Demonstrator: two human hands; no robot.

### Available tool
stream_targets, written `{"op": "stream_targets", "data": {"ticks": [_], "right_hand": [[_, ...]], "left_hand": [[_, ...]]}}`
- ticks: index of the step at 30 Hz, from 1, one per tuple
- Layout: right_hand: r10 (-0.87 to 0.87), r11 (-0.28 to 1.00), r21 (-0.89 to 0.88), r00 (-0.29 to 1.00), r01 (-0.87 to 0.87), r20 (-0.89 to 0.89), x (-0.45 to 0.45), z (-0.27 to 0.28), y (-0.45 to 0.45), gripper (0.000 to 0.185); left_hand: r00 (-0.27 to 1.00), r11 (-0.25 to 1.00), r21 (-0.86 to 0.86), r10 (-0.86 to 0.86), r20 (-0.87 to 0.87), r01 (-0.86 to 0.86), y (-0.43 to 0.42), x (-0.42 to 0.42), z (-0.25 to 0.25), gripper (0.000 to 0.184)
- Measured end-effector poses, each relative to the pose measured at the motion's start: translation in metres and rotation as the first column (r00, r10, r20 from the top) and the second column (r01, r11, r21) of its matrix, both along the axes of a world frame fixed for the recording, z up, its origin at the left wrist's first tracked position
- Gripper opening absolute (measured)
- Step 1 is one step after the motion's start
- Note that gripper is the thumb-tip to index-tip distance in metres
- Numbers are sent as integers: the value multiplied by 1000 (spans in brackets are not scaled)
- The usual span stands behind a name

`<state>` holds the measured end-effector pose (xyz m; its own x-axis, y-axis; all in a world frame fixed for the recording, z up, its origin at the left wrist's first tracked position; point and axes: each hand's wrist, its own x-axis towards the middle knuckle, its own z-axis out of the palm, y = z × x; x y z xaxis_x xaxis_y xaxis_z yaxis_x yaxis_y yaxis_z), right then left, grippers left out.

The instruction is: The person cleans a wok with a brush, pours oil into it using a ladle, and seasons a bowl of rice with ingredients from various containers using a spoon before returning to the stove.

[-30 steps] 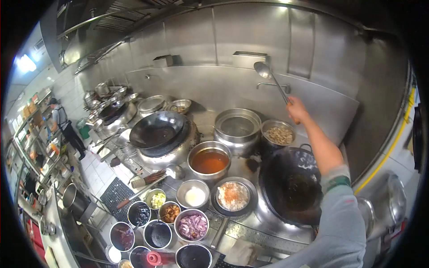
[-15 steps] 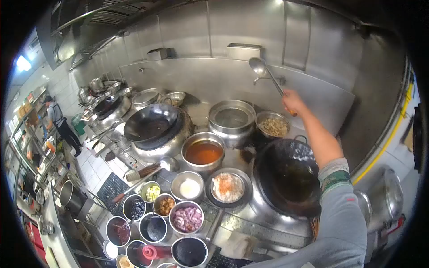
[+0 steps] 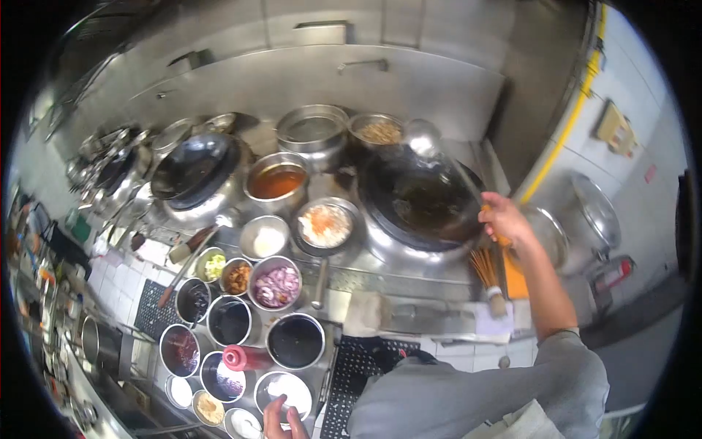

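My right hand (image 3: 503,219) grips the handle of a metal ladle (image 3: 422,137). The ladle's bowl is raised over the far rim of a black wok (image 3: 431,194) with dark liquid in its bottom. At the lower edge my left hand (image 3: 284,423) shows fingers apart, just in front of a round container of white stuff (image 3: 291,391); whether it touches the rim I cannot tell. Close by lie a red squeeze bottle (image 3: 245,358) and a pot of dark liquid (image 3: 295,342). A pan of white food with orange powder (image 3: 324,225) sits left of the wok.
Chopped purple onion (image 3: 276,285) fills one bowl among several seasoning containers. A pot of reddish-brown liquid (image 3: 276,183) and a second wok (image 3: 191,168) stand farther left. A bamboo brush (image 3: 490,282) lies near the stove's right front edge. A faucet (image 3: 362,64) projects from the back wall.
The view has turned down and right. My right hand has lowered the ladle from before the back wall to over the wok. My left hand has come into view at the bottom.
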<state>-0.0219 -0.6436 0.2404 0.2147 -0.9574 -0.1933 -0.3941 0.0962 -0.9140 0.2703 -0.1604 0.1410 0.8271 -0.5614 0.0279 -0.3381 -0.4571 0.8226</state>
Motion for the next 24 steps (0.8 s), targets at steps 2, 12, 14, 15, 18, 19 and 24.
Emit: {"op": "stream_targets", "data": {"ticks": [2, 12, 14, 15, 18, 19, 24], "right_hand": [[-22, 997, 71, 1000, 21, 5, -20, -21, 32, 71], [-41, 997, 59, 998, 43, -38, -38, -90, 49, 56], [12, 999, 51, 992, -6, -128, -58, -75, 67, 56], [26, 996, 84, 995, -18, -97, -69, -73, 74, 55], [-61, 942, 330, 947, -50, 317, -81, -63, 81, 53], [-143, 900, 427, 863, -90, 485, -85, -62, 80, 52], [-208, 874, 456, 722, -165, 660, -76, -122, 8, 51]], "left_hand": [[992, 988, -122, -86, 88, 97, -15, 1, 6, 26], [906, 913, -106, -365, 214, 393, -58, -18, 23, 25], [898, 914, -85, -366, 242, 396, -60, -20, 16, 26], [892, 917, -68, -362, 270, 393, -63, -21, 12, 25], [903, 907, -108, -380, 200, 406, -91, -37, 21, 23], [880, 890, -105, -410, 241, 443, -106, -43, 27, 23], [720, 750, -66, -600, 350, 658, -161, -70, 62, 24]]}}
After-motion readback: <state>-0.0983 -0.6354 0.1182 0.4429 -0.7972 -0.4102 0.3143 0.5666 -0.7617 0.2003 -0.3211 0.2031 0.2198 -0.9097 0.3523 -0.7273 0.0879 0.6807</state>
